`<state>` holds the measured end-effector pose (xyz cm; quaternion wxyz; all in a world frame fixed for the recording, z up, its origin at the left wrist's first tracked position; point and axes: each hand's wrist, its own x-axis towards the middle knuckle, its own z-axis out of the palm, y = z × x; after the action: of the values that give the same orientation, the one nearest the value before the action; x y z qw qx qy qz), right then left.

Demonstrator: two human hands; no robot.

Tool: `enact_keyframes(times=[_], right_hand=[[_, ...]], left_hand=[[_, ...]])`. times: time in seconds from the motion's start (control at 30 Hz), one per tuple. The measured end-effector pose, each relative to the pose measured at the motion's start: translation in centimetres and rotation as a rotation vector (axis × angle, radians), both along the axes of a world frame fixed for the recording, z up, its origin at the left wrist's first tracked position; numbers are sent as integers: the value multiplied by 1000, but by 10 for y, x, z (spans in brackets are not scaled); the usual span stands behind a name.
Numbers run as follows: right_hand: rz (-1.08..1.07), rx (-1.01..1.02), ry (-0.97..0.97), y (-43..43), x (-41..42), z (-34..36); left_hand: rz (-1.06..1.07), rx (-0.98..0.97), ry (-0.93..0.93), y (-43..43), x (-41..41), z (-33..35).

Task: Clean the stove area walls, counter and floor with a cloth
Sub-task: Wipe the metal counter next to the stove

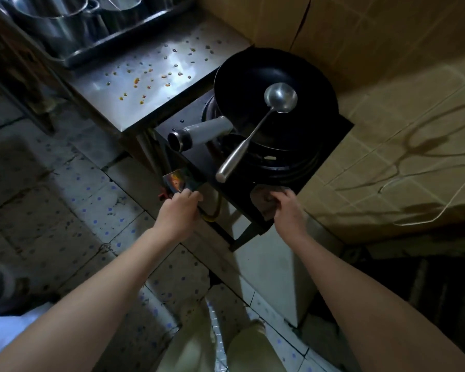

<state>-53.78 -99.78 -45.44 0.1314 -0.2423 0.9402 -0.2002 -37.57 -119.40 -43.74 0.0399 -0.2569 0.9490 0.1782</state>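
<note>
The left hand's (181, 208) fingers (191, 196) are curled together, pinching the lower edge of a small colourful glossy packet (177, 181) that sits at the near left corner of the black square stove (338, 135). The right hand's (286, 208) fingers (279, 196) are clamped on a crumpled pale grey cloth (262, 201), which is pressed against the stove's near front edge.

Between the hands, a yellowish hose (212, 214) curves below the stove. On the burner sits a round black wok (242, 84) with a grey tubular handle (202, 132), and a steel ladle (281, 97) rests in it with its shaft over the rim.

To the left, the shiny steel tabletop (105, 87) is strewn with orange and dark food scraps (136, 81). Tan tiled wall (387, 103) stands at the right, and a blue-dotted tile floor (91, 200) lies below.
</note>
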Motion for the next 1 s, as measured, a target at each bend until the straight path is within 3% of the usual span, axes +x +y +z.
enact_keyframes(times=[0.13,0.27,0.43,0.57,0.83,1.0], right_hand=[[-69,82,-129,-26,12,-15],[-73,95,-79,-51,28,-20],[121,182,17,-73,38,-21],[104,110,-81,-57,25,-18],[19,7,-98,-7,-25,-16],[39,85,-58,-13,-20,-14]], left_hand=[[-13,9,55,-17,5,-3],[-30,-15,29,-32,8,-4],[-48,-26,2,-36,10,-4],[-46,-27,-38,-35,13,-6],[-14,-4,-59,-32,26,-6],[50,9,-75,-30,30,-3]])
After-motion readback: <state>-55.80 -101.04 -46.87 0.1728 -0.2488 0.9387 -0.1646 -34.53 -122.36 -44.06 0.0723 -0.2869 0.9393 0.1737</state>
